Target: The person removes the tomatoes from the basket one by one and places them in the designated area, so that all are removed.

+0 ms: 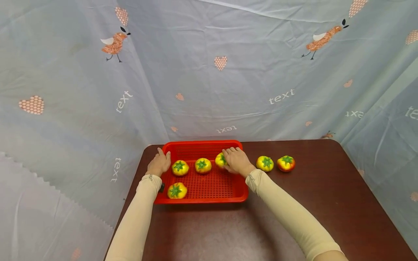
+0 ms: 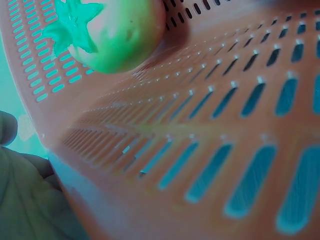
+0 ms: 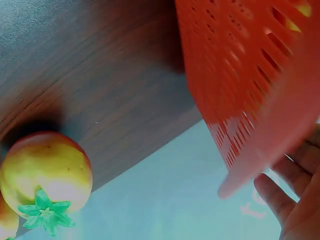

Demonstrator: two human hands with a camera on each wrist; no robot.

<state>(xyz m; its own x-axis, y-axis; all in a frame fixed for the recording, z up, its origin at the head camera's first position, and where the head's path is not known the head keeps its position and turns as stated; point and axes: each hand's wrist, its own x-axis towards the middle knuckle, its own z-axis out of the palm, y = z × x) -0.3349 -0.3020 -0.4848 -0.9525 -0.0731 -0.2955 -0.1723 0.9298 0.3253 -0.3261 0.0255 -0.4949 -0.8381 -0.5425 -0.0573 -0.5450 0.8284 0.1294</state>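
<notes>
My right hand (image 1: 237,159) grips a yellow tomato (image 1: 220,160) with a green star-shaped top, over the right part of a red plastic basket (image 1: 209,200). From the right wrist, the hand's fingers (image 3: 277,197) show past the basket's rim, and the held tomato is hidden. On the basket's left side, my left hand (image 1: 159,163) lies at the rim with loose fingers, holding nothing. Inside the basket sit three more tomatoes: one at back left (image 1: 180,168), a middle tomato (image 1: 203,165) and a front-left tomato (image 1: 177,190).
Right of the basket, a yellow tomato (image 1: 265,164) and a redder tomato (image 1: 286,163) stand on the dark brown table (image 1: 313,195). A grey patterned curtain (image 1: 202,90) hangs behind the table and along both sides.
</notes>
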